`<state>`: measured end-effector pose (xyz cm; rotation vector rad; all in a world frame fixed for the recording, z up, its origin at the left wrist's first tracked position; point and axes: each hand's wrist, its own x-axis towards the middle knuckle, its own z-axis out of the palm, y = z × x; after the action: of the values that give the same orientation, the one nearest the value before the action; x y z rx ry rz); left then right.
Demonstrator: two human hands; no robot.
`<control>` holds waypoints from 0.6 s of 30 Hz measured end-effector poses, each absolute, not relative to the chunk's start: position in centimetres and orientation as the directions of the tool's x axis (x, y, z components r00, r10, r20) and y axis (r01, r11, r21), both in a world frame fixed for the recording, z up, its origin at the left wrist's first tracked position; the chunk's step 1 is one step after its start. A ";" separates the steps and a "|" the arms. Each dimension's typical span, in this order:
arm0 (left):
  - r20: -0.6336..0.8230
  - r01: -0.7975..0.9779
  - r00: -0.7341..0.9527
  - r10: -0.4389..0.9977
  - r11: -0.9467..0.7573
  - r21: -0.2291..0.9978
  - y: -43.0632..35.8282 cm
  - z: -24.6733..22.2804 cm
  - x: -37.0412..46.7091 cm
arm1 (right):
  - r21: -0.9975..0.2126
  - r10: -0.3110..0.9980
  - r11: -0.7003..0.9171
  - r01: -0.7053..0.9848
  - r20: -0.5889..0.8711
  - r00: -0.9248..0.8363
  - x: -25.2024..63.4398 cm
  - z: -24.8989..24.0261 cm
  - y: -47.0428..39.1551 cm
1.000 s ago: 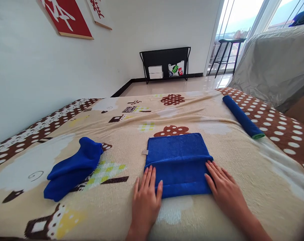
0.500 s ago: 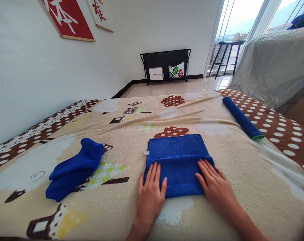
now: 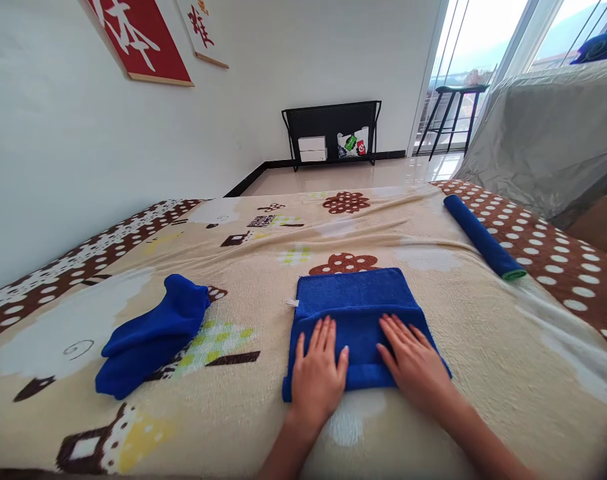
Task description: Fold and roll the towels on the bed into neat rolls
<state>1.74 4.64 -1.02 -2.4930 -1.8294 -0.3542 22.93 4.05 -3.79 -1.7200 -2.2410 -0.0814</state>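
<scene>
A blue towel [image 3: 356,290] lies on the patterned blanket in front of me, its near part folded over toward the far edge. My left hand [image 3: 319,373] rests flat on the left half of the folded part, fingers stretched out. On the right half, my right hand [image 3: 413,360] is pressed down the same way, open with the thumb apart. A small white tag sticks out at the towel's left edge. Off to the left lies a crumpled blue cloth [image 3: 156,337]. A rolled blue towel [image 3: 483,237] with a green end rests at the right.
The cream blanket [image 3: 243,427] with brown dotted borders covers the bed. Beyond it stand a black rack [image 3: 333,123] with white boxes, a dark stool [image 3: 453,110] by the window and a sheet-covered piece of furniture [image 3: 558,133]. Scrolls hang on the left wall.
Both hands have slid inward across the folded towel, closer to each other. More of the towel's near corners now shows. The crumpled cloth and the rolled towel stay in place.
</scene>
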 end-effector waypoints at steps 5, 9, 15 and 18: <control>0.274 0.995 0.080 0.958 -0.091 0.028 4.3 -1.4 -1.8 | -0.116 0.938 0.083 0.990 0.345 -0.038 27.3 -4.8 3.2; 0.242 0.978 0.199 0.950 -0.210 0.018 4.4 -0.8 1.1 | -0.108 0.925 0.214 0.971 0.341 -0.166 23.5 -3.7 3.3; 0.171 0.915 0.342 0.924 -0.369 0.166 6.0 -1.0 3.0 | -0.173 0.924 0.305 0.937 0.294 -0.246 20.3 -3.3 4.6; 0.229 0.978 0.127 0.965 -0.160 0.131 6.6 -1.6 0.5 | -0.170 0.951 0.109 0.979 0.304 -0.053 24.0 -4.1 5.0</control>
<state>0.47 6.59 -1.56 -2.3196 -2.0030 -0.4040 23.98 4.96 -4.07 -1.8902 -2.0558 -0.1164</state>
